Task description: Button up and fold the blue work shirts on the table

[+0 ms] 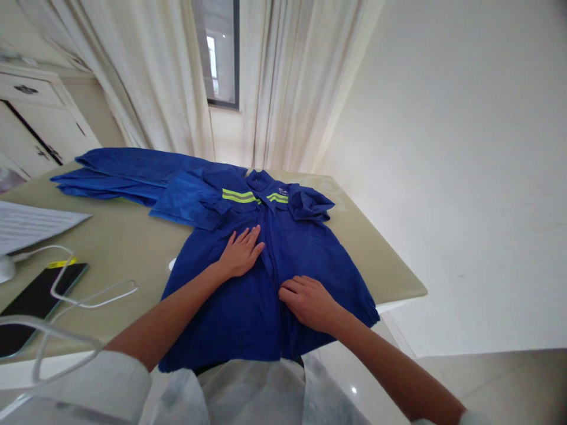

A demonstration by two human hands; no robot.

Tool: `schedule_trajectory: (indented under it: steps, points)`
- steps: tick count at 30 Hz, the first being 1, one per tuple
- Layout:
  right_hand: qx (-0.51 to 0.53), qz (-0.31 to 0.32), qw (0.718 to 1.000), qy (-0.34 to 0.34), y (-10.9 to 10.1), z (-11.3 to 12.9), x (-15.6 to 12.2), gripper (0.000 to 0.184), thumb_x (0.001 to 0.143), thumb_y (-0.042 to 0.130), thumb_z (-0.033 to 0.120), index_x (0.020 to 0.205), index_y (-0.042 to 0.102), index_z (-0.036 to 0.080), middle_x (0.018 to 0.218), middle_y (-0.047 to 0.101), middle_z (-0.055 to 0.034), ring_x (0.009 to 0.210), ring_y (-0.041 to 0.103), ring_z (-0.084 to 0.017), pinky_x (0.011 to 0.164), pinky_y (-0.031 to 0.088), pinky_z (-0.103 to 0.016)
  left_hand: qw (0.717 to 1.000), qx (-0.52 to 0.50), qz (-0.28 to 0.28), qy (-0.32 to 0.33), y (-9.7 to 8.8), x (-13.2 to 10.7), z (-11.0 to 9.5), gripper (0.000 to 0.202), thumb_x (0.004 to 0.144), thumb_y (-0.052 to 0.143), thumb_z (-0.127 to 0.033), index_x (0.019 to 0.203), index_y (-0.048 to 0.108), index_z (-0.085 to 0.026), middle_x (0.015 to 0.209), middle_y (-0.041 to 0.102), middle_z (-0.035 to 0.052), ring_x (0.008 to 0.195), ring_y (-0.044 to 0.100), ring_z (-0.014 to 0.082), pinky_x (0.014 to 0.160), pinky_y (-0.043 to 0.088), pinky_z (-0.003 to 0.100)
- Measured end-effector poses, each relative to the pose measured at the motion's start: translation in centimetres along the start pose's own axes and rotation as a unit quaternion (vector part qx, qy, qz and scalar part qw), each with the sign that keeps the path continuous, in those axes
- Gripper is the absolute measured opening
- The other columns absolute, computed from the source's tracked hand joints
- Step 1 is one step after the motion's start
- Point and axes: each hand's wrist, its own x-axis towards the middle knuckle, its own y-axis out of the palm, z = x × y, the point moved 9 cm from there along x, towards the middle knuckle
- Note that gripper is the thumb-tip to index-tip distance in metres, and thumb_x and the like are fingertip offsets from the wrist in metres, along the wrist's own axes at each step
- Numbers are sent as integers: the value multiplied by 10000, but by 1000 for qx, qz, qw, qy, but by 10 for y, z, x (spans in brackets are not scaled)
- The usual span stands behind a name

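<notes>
A blue work jacket (319, 248) lies front up on the table, its collar pointing away from me. Yellow-green and grey reflective stripes cross its chest, and a small logo sits on one side. My left hand (241, 254) rests flat on the front panel, fingers spread, close to the centre opening. Lower down, my right hand (308, 301) has its fingers curled at the front edge of the jacket, pinching the fabric there; the fingertips are partly hidden. The jacket's hem hangs over the near table edge against my body.
More folded blue clothing (128, 168) lies at the back left of the table (390, 274). On the left are a printed sheet (35, 227), a dark phone-like device (42, 301) and a looped white cable (95, 304). Curtains (296, 77) hang behind; a white wall (478, 177) stands right.
</notes>
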Motion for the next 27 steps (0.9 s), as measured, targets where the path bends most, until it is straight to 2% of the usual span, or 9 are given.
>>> schedule_trajectory:
  steps: [2, 4, 6, 8, 11, 15, 17, 22, 27]
  points:
    - [0, 7, 1000, 4, 0, 0, 0, 119, 1061, 540, 191, 1102, 650, 213, 1077, 718, -60, 920, 618, -198, 834, 449, -336, 999, 12, -17, -25, -2, -7, 15, 700, 1099, 142, -457, 1692, 237, -97, 1713, 332, 142, 1614, 265, 293, 1313, 198, 532]
    - [10, 0, 1000, -1, -1, 2, 2, 126, 1065, 536, 205, 1122, 647, 223, 1171, 710, -65, 962, 622, -198, 863, 455, -341, 998, 29, -25, -44, -7, -13, 30, 690, 1093, 160, -428, 1671, 298, -77, 1713, 330, 152, 1612, 268, 306, 1310, 216, 517]
    - [22, -14, 1000, -13, -1, 6, 5, 141, 1073, 524, 215, 1149, 641, 235, 1321, 674, -70, 1035, 619, -200, 902, 457, -346, 998, 48, -18, -48, -10, -17, 37, 669, 1082, 213, -421, 1660, 345, -110, 1721, 318, 146, 1607, 282, 317, 1298, 243, 528]
    - [29, -23, 999, -23, 0, 9, 9, 140, 1074, 523, 219, 1155, 636, 238, 1387, 650, -66, 1069, 609, -203, 911, 453, -345, 996, 69, 1, -58, -11, -18, 38, 651, 1057, 315, -447, 1645, 397, -178, 1727, 310, 141, 1596, 302, 355, 1265, 274, 597]
    - [30, -26, 999, -29, 3, 12, 16, 109, 1075, 532, 238, 1119, 632, 231, 1283, 687, -57, 1000, 598, -199, 855, 439, -335, 993, 98, -19, -58, -16, -9, 24, 603, 1016, 424, -441, 1577, 508, -238, 1713, 352, 137, 1569, 340, 405, 1240, 266, 667]
    - [20, -17, 999, -31, 2, 12, 18, 75, 1064, 543, 247, 1069, 615, 226, 1120, 698, -33, 915, 577, -192, 797, 405, -336, 993, 54, -102, 7, -20, 18, -8, 572, 1028, 339, -290, 1527, 534, -88, 1626, 490, 180, 1548, 408, 285, 1304, 259, 465]
    - [13, -10, 999, -28, 1, 11, 15, 64, 1056, 548, 246, 1048, 607, 224, 1070, 693, -26, 895, 570, -191, 787, 387, -342, 993, 22, -112, 13, -15, 30, -16, 590, 1053, 303, -311, 1527, 505, -23, 1616, 490, 214, 1547, 409, 282, 1282, 312, 437]
    - [-9, -2, 1000, 10, 0, 0, 5, 41, 1024, 585, 246, 1008, 602, 213, 1006, 685, -38, 873, 559, -196, 781, 348, -357, 997, -10, -79, 15, 4, 45, -27, 587, 1083, 248, -337, 1545, 509, -85, 1651, 457, 162, 1550, 407, 274, 1305, 264, 502]
    - [-14, -8, 999, 43, -1, -8, 4, 45, 1035, 582, 256, 1025, 606, 218, 1003, 675, -35, 877, 555, -195, 780, 335, -354, 997, 3, -76, -20, 2, 54, -19, 576, 1074, 262, -327, 1574, 505, -176, 1655, 469, 81, 1551, 401, 283, 1320, 185, 581]
